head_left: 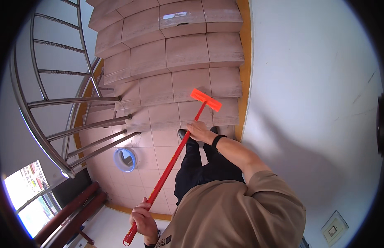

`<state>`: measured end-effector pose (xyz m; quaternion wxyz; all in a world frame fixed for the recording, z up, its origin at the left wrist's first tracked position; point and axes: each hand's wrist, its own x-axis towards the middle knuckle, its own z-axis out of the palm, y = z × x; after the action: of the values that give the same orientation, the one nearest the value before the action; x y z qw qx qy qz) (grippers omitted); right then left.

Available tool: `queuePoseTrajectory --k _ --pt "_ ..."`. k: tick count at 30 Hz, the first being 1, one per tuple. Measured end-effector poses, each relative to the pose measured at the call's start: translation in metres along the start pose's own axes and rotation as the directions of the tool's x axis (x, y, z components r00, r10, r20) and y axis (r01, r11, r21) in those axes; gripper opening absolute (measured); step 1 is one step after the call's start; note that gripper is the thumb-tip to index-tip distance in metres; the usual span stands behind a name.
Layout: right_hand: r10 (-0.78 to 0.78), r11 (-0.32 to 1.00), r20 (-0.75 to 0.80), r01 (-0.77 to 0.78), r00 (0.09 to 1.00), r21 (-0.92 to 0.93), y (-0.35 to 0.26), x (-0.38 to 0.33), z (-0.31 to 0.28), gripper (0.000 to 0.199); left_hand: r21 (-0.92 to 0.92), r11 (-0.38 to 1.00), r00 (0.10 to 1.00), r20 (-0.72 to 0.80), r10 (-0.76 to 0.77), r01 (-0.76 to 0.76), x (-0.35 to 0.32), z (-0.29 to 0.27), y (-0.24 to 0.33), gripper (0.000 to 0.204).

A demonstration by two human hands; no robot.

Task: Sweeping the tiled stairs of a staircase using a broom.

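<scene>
Slantwise in front of my body runs a long-handled scrub brush with a red pole (pixel 169 167) and an orange head (pixel 206 100) with a jagged, bristly edge. Low on the pole, near its end, my left hand (pixel 143 218) is closed around it. Further up, my right hand (pixel 198 130), with a black band on the wrist, grips the pole just below the head. The brush head is over the lower tiled steps (pixel 188 115); whether it touches them I cannot tell. My shoes show just below the right hand.
A curved metal railing (pixel 47 140) rises along the left of the stairs. On the tiled landing stands a blue-rimmed bucket (pixel 116 160). The white wall (pixel 308 82) with an ochre skirting strip (pixel 245 62) borders the right side. Dark red pipes (pixel 72 211) and a window (pixel 32 190) are at lower left.
</scene>
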<state>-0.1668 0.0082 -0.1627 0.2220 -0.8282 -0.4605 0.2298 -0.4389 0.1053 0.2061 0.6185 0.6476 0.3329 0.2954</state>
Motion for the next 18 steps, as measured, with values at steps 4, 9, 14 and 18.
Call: queuePoseTrajectory --k 4,9,14,18 --pt "0.009 1.000 -0.121 -0.012 0.993 -0.022 0.044 -0.006 -0.022 0.026 -0.016 0.999 0.997 0.069 -0.036 0.037 0.013 0.015 -0.017 0.037" --pt "0.142 0.980 -0.076 -0.151 0.987 -0.132 0.104 -0.004 -0.042 0.023 -0.061 0.991 0.965 0.242 -0.099 0.117 0.031 0.048 -0.053 0.038" --pt "0.177 0.980 0.003 -0.176 0.984 -0.091 0.074 -0.014 -0.015 0.022 -0.088 0.987 0.972 0.205 -0.116 0.137 0.022 0.026 -0.043 0.040" --pt "0.119 0.993 -0.048 -0.118 0.992 0.028 0.023 -0.013 0.001 0.024 -0.045 0.993 0.983 0.154 -0.098 0.106 0.010 -0.002 -0.019 0.041"
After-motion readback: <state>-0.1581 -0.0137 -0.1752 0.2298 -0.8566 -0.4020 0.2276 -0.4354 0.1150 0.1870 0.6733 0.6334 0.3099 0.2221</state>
